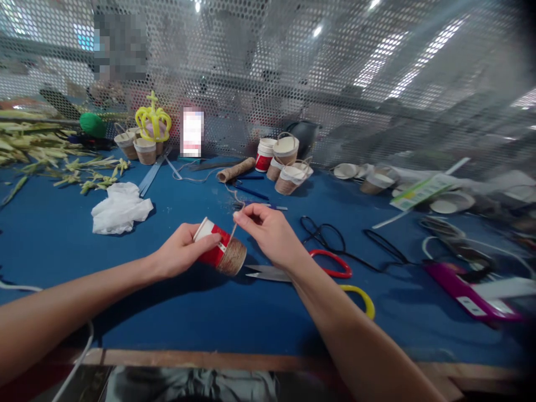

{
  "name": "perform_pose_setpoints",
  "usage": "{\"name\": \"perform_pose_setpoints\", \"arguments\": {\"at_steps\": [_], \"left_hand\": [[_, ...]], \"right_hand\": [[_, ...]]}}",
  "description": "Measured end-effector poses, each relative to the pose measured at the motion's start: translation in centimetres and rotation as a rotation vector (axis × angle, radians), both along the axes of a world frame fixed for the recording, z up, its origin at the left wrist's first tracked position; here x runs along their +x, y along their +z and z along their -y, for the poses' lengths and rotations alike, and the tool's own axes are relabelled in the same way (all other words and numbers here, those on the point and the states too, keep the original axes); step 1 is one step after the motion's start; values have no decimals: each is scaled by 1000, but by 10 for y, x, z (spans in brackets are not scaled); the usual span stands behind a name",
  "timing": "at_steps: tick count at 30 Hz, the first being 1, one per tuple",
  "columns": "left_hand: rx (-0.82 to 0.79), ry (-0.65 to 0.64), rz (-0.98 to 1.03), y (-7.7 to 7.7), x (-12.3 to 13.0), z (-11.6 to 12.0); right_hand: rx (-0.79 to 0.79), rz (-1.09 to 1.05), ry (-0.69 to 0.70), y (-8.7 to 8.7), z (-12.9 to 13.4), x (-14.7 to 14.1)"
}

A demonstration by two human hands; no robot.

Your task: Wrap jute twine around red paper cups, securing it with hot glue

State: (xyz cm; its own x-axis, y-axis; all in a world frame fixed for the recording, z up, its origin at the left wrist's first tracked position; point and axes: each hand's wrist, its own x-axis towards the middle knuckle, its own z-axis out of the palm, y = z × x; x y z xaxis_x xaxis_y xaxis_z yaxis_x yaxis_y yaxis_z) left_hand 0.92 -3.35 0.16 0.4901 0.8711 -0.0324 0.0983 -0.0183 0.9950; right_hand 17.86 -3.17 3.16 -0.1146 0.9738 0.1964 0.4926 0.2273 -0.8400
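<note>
My left hand grips a red and white paper cup, tilted with its rim to the upper left. Brown twine is wound round the cup's base end. Between thumb and fingertips, my right hand pinches a strand of twine just above the wound part. The strand appears to lead back toward a roll of twine lying behind. Under my right wrist lie scissors with one red and one yellow handle loop, blades pointing left at the cup.
Twine-wrapped cups stand at the back, beside a stacked red and white cup. A crumpled white cloth lies left. Black cord and a purple device are right. A perforated metal screen borders the table's back.
</note>
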Motion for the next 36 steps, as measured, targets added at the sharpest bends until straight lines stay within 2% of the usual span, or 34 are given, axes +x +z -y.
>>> {"name": "perform_pose_setpoints", "arguments": {"at_steps": [8,16,26,36], "left_hand": [[7,-6,21,1,-1,2],[15,-23,47,-4,-3,2],[72,-23,40,-3,-4,4],[110,-74,64,-2,-5,6]], "right_hand": [[-15,68,10,-1,1,-1],[-27,65,35,0,2,-2],[-60,77,55,0,4,-3],[-87,112,80,1,6,-4]]}}
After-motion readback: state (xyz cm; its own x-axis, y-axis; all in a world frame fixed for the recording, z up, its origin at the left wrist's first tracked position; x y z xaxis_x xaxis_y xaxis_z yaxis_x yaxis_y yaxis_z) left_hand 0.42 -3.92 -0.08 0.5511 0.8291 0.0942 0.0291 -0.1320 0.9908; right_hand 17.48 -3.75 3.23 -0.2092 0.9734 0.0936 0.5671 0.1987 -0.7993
